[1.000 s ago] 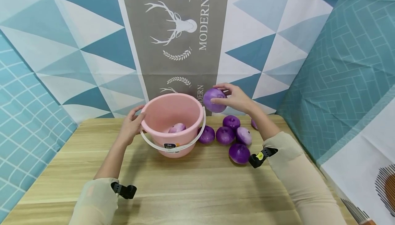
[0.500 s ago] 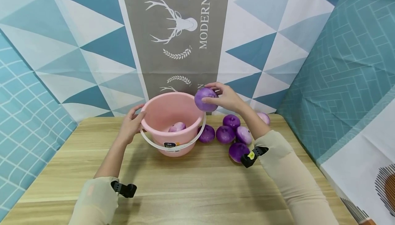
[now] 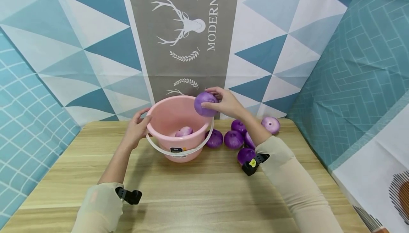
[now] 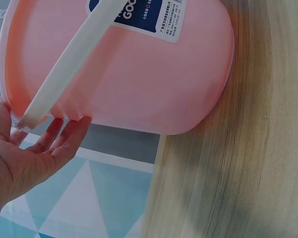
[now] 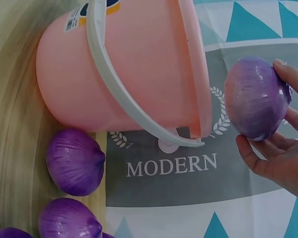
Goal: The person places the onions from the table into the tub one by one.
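A purple onion (image 3: 204, 104) is pinched between the thumb and fingers of my right hand (image 3: 226, 102), held above the right side of the pink bucket's rim. The bucket (image 3: 166, 141) stands upright on the table, its white handle (image 3: 185, 153) hanging down across the front. One pale purple onion (image 3: 184, 131) lies inside it. My left hand (image 3: 135, 130) grips the bucket's left rim; in the left wrist view its fingers (image 4: 72, 136) press the outer wall near the handle's end. From the right wrist, the held onion (image 5: 257, 99) shows just beyond the rim.
Several onions sit right of the bucket, among them a dark purple onion (image 3: 214, 139) close beside its wall and a paler onion (image 3: 271, 124) farther right. My right forearm partly covers some. A patterned cloth (image 3: 255, 48) hangs behind the wooden table (image 3: 191, 197).
My right hand has moved left with the onion, from beside the bucket to over its right rim. The paler onion at far right has come into view. My left hand has stayed on the rim.
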A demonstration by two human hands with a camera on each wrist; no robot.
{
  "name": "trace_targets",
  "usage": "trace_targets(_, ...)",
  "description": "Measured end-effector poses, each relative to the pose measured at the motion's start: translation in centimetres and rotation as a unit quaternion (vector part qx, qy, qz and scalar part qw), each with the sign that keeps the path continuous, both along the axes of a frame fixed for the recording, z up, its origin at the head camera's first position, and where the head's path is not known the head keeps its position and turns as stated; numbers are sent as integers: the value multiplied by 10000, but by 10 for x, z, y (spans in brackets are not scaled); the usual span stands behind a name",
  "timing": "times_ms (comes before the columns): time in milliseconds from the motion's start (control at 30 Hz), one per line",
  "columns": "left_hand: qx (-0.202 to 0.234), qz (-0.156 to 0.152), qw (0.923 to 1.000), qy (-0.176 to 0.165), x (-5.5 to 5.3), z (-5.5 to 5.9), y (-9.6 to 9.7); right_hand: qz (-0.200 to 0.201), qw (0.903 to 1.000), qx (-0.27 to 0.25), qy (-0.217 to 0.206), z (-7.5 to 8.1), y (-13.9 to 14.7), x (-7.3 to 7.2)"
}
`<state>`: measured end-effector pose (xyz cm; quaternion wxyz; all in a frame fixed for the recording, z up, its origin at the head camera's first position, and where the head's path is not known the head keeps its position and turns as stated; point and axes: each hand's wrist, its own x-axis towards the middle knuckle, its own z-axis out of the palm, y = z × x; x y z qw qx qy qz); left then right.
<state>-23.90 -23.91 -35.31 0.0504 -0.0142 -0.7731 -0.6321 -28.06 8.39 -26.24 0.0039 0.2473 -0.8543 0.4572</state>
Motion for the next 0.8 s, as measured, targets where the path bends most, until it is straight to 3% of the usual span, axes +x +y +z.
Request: trace_targets(800, -11, -12, 10000, -41, -1, 0, -1, 62, 9999, -90, -33, -9, -27, 1)
